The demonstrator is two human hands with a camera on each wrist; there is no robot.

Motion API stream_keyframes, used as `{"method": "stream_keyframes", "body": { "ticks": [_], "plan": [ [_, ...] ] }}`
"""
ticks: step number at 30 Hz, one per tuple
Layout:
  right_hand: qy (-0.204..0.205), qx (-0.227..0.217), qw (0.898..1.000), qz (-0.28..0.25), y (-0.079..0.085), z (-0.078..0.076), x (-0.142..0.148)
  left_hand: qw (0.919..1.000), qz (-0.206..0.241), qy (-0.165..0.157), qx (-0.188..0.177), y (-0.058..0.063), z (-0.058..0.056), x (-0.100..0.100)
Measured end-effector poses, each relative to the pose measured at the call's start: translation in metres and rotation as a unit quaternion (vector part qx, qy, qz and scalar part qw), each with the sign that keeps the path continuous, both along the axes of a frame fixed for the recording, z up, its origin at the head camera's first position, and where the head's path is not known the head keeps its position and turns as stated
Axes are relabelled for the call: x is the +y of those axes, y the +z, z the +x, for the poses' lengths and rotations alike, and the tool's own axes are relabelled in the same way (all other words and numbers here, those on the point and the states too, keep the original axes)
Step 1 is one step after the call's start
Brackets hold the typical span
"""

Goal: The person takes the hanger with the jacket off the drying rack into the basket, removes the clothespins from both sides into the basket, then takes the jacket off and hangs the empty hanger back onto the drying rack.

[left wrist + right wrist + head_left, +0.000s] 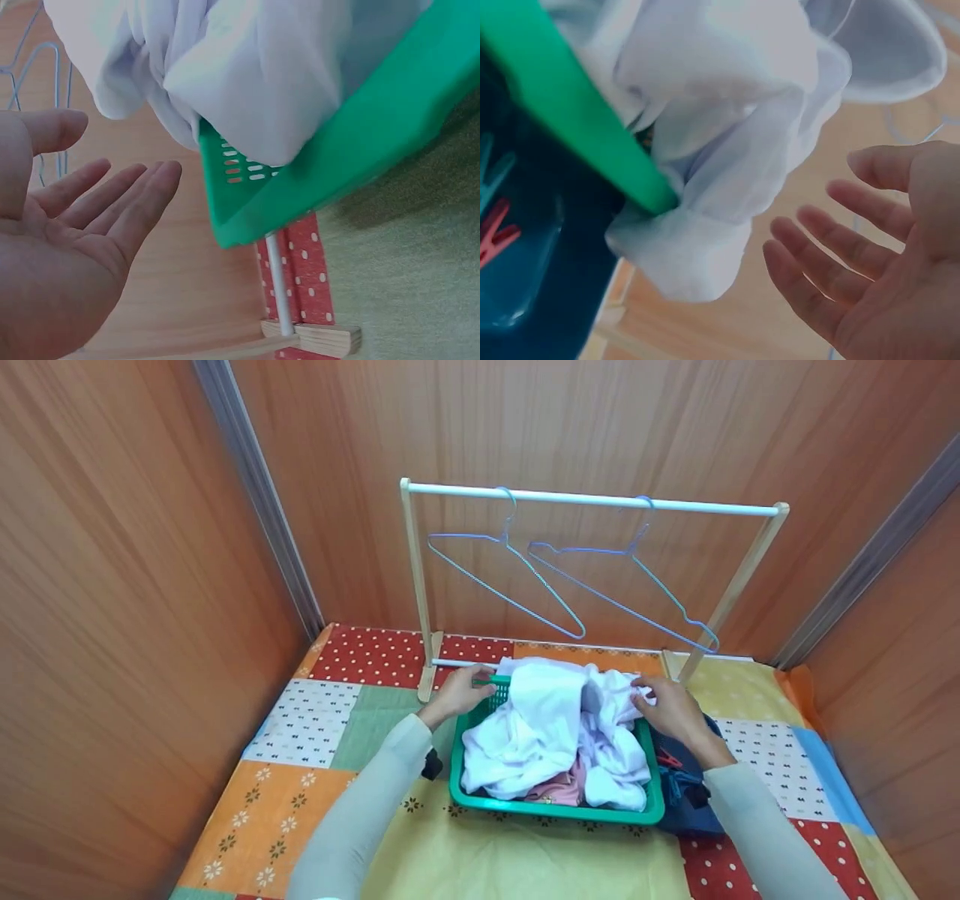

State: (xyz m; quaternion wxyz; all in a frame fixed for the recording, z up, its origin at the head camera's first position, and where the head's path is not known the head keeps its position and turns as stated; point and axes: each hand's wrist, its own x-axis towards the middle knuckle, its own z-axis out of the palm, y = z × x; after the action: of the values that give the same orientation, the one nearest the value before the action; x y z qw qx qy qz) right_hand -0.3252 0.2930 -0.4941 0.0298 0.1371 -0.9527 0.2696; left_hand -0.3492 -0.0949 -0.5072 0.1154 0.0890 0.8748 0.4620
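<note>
A green plastic basket [544, 808] is heaped with white clothes [525, 727], which bulge over its far rim. Some pink cloth [568, 785] shows at the near side. My left hand [466, 691] is over the basket's far left corner; in the left wrist view this hand [82, 232] has loosely extended fingers, apart from cloth and rim. By the far right corner is my right hand [673, 711], close to the white cloth. The right wrist view shows that hand [885, 247] with spread, slightly bent fingers and a gap before the white cloth [727, 142].
Behind the basket stands a wooden rack with a white rail [577, 498]. A left hanger [510, 604] and a right hanger [622, 604] hang from it. A dark blue bin [562, 292] with clothespins [495, 234] sits right of the basket. Patchwork cloth [360, 652] covers the surface; wood panels surround it.
</note>
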Motion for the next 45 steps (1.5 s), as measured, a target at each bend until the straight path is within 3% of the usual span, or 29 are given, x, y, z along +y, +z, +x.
{"method": "stream_keyframes", "body": {
  "ticks": [4,9,16,22,25,27,32,34,39,45],
  "plan": [
    [-0.010,-0.036,0.999,-0.015,-0.006,-0.015,0.006,0.9987,0.017,-0.001,-0.048,-0.005,-0.005,0.002],
    [-0.014,-0.099,0.995,-0.027,-0.013,-0.028,0.009,0.9944,0.017,-0.050,-0.091,-0.012,-0.005,0.008],
    [-0.024,-0.155,0.988,-0.006,-0.015,-0.046,0.008,0.9914,-0.008,-0.089,-0.096,-0.012,-0.008,0.018],
    [-0.005,-0.146,0.989,0.036,-0.023,-0.051,0.003,0.9893,-0.012,-0.100,-0.105,-0.017,-0.008,0.021],
    [0.000,-0.137,0.990,0.043,-0.028,-0.051,0.003,0.9891,-0.022,-0.111,-0.094,-0.020,-0.007,0.022],
    [0.008,-0.105,0.993,0.044,-0.032,-0.051,0.004,0.9894,-0.032,-0.114,-0.085,-0.023,-0.007,0.023],
    [-0.017,-0.055,0.998,-0.005,-0.038,-0.050,0.010,0.9904,-0.056,-0.111,-0.060,-0.029,-0.005,0.024],
    [-0.033,-0.053,0.998,-0.023,-0.039,-0.048,0.012,0.9911,-0.064,-0.107,-0.046,-0.029,-0.005,0.025],
    [-0.046,-0.038,0.997,-0.057,-0.037,-0.042,0.010,0.9937,-0.071,-0.087,-0.004,-0.027,-0.007,0.026],
    [-0.050,-0.026,0.993,-0.105,-0.029,-0.025,0.000,0.9944,-0.046,-0.072,0.062,-0.018,-0.005,0.026]
  ]
}}
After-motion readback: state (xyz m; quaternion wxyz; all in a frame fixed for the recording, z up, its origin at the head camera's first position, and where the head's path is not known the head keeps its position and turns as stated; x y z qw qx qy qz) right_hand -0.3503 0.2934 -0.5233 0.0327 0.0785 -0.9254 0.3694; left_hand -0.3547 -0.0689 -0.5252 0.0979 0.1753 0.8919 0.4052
